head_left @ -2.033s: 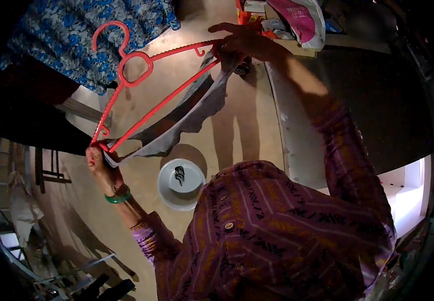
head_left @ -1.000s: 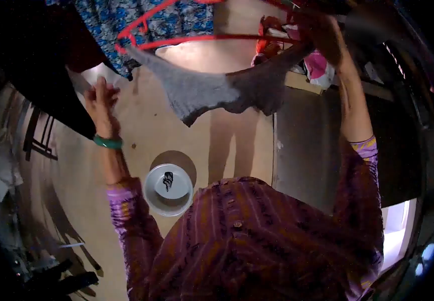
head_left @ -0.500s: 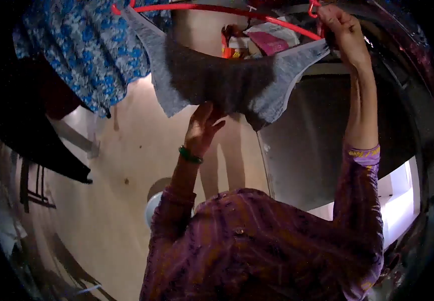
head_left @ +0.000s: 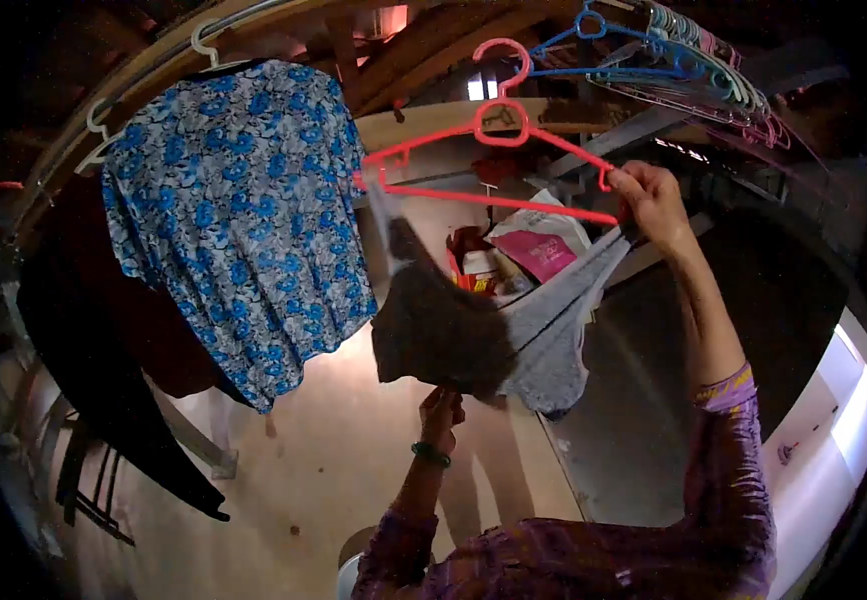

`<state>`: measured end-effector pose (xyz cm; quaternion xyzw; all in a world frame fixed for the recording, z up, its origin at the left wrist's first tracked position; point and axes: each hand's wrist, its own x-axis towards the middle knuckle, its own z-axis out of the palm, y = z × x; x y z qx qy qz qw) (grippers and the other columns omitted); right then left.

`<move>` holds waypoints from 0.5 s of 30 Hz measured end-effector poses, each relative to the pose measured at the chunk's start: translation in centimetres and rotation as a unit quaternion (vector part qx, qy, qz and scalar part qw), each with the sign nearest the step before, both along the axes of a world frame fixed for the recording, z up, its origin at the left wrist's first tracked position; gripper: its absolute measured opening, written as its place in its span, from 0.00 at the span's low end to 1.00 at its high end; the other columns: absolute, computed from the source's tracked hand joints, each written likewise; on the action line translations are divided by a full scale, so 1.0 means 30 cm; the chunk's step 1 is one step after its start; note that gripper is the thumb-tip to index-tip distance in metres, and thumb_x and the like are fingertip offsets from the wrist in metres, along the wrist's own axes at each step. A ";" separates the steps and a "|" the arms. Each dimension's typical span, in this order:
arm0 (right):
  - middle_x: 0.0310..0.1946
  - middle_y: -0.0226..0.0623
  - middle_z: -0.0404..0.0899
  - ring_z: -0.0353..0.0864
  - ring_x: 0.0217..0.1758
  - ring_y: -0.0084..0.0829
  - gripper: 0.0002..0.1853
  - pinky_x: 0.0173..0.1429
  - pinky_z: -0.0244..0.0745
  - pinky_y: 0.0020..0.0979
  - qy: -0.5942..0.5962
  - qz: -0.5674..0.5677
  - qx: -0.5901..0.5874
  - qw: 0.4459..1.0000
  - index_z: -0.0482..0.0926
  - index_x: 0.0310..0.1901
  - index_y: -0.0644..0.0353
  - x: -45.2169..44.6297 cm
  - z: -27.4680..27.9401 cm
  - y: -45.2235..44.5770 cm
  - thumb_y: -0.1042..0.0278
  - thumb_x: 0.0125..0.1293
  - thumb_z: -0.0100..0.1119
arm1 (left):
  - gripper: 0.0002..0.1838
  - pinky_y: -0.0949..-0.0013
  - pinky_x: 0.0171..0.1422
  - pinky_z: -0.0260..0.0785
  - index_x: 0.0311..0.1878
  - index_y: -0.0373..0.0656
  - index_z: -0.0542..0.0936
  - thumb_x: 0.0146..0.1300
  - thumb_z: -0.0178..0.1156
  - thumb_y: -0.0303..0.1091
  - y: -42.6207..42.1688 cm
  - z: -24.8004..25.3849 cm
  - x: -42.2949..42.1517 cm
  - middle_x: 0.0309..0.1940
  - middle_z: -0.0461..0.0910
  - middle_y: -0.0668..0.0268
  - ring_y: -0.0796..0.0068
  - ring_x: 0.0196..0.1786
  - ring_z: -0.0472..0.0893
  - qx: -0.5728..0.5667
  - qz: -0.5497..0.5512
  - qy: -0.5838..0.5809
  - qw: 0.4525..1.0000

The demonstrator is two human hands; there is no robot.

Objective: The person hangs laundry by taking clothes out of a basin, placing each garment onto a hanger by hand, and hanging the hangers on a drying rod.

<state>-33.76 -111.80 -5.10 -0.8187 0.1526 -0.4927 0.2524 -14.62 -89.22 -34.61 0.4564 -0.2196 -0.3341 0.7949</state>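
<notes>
A red hanger (head_left: pixel 501 122) is held up in front of me, its hook at the top. The grey garment (head_left: pixel 548 345) hangs from both ends of it, partly in dark shadow. My right hand (head_left: pixel 653 205) is closed round the hanger's right end, where the garment's strap loops. Below the garment's lower edge is my left hand (head_left: pixel 441 415), wearing a green bangle, with its fingers closed at the hem; the fingertips are partly hidden.
A blue floral garment (head_left: pixel 253 220) hangs at the left from a rail (head_left: pixel 243 18), beside dark cloths (head_left: pixel 123 400). Several hangers (head_left: pixel 713 75) hang at the upper right. Behind are a pink-and-white bag (head_left: pixel 538 245) and a dark surface (head_left: pixel 673 370). A basin (head_left: pixel 347 578) shows at the bottom.
The view has tilted up, showing the rail and hangers. My left hand let go of the hanger's left end and moved under the garment, where its fingers have now closed.
</notes>
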 end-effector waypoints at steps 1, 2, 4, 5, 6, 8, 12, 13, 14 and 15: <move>0.14 0.30 0.71 0.68 0.20 0.20 0.13 0.25 0.62 0.23 -0.005 0.001 -0.003 1.000 0.76 0.27 0.65 0.008 0.030 0.000 0.62 0.58 0.52 | 0.13 0.76 0.21 0.56 0.27 0.43 0.70 0.61 0.48 0.42 -0.003 0.013 0.007 0.16 0.65 0.71 0.81 0.19 0.63 -0.003 0.001 -0.005 1.000; 0.17 0.36 0.73 0.72 0.23 0.26 0.13 0.27 0.64 0.26 0.000 -0.049 -0.061 0.997 0.77 0.28 0.64 0.016 0.076 0.042 0.60 0.57 0.52 | 0.13 0.76 0.24 0.61 0.30 0.43 0.71 0.61 0.48 0.42 -0.011 0.069 -0.003 0.18 0.68 0.72 0.81 0.20 0.66 -0.007 0.020 0.007 1.000; 0.20 0.41 0.76 0.75 0.25 0.32 0.14 0.30 0.67 0.30 0.006 -0.102 -0.117 0.988 0.77 0.29 0.63 0.046 0.136 0.057 0.58 0.56 0.52 | 0.17 0.76 0.23 0.56 0.33 0.40 0.70 0.61 0.47 0.47 -0.026 0.130 0.003 0.15 0.64 0.71 0.82 0.19 0.62 -0.083 0.007 -0.020 0.996; 0.18 0.41 0.74 0.74 0.22 0.35 0.16 0.28 0.66 0.32 -0.013 -0.162 -0.182 0.970 0.77 0.28 0.62 0.078 0.175 0.021 0.56 0.57 0.50 | 0.16 0.76 0.29 0.65 0.35 0.41 0.71 0.61 0.47 0.45 -0.003 0.186 0.011 0.19 0.70 0.70 0.82 0.22 0.68 -0.055 -0.018 -0.028 0.998; 0.16 0.42 0.73 0.72 0.20 0.38 0.18 0.26 0.65 0.35 -0.031 -0.221 -0.243 0.944 0.77 0.26 0.62 0.104 0.221 0.012 0.54 0.57 0.49 | 0.15 0.76 0.28 0.64 0.35 0.40 0.71 0.61 0.48 0.44 0.015 0.205 0.014 0.18 0.70 0.69 0.81 0.21 0.68 -0.051 -0.007 -0.052 0.997; 0.21 0.45 0.74 0.74 0.27 0.45 0.17 0.30 0.66 0.40 -0.071 -0.229 -0.287 0.927 0.78 0.28 0.58 0.139 0.321 0.023 0.52 0.57 0.48 | 0.14 0.75 0.27 0.63 0.34 0.40 0.71 0.60 0.50 0.43 0.027 0.200 0.015 0.18 0.69 0.69 0.81 0.21 0.68 -0.048 0.003 -0.081 0.996; 0.28 0.46 0.76 0.76 0.34 0.46 0.16 0.36 0.70 0.42 -0.043 -0.343 -0.270 0.899 0.78 0.31 0.56 0.241 0.487 0.021 0.52 0.55 0.50 | 0.09 0.74 0.24 0.58 0.28 0.40 0.72 0.57 0.53 0.36 0.092 0.071 -0.030 0.16 0.67 0.69 0.79 0.18 0.65 -0.049 0.009 0.033 0.998; 0.30 0.46 0.76 0.75 0.36 0.47 0.15 0.37 0.71 0.42 -0.033 -0.357 -0.266 0.895 0.78 0.32 0.57 0.261 0.517 0.036 0.54 0.54 0.51 | 0.09 0.74 0.23 0.57 0.27 0.40 0.73 0.57 0.53 0.35 0.111 0.031 -0.039 0.15 0.67 0.69 0.79 0.18 0.64 -0.036 0.014 0.052 0.998; 0.30 0.46 0.76 0.75 0.36 0.47 0.15 0.37 0.71 0.42 -0.034 -0.357 -0.267 0.895 0.78 0.32 0.57 0.289 0.542 0.032 0.54 0.54 0.51 | 0.09 0.74 0.23 0.57 0.27 0.40 0.73 0.57 0.53 0.35 0.133 -0.011 -0.048 0.15 0.67 0.69 0.79 0.18 0.64 -0.037 0.014 0.053 0.998; 0.32 0.47 0.76 0.75 0.37 0.47 0.14 0.38 0.71 0.42 -0.024 -0.351 -0.267 0.897 0.77 0.33 0.57 0.322 0.562 0.020 0.56 0.53 0.52 | 0.08 0.74 0.22 0.56 0.26 0.40 0.73 0.57 0.53 0.34 0.154 -0.052 -0.055 0.15 0.66 0.69 0.79 0.17 0.63 -0.040 0.018 0.078 0.996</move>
